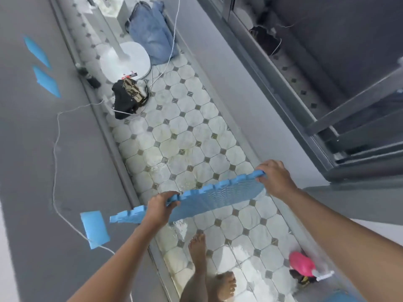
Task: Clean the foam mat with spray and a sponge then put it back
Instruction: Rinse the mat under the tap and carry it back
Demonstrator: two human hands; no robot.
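A blue foam mat (209, 198) with jigsaw edges is held nearly flat in the air above the tiled floor. My left hand (160, 209) grips its near left edge, and my right hand (275, 178) grips its far right corner. A pink spray bottle (302, 263) with a white nozzle lies on the floor at the lower right, beside a dark object that may be the sponge; I cannot tell.
My bare feet (199, 253) stand on wet octagon tiles (185, 136). A white fan base (125, 61), a dark bag (127, 98), jeans (150, 32) and white cables lie farther along. Blue pieces (94, 228) stick to the grey wall on the left. A metal sliding door frame (309, 118) runs along the right.
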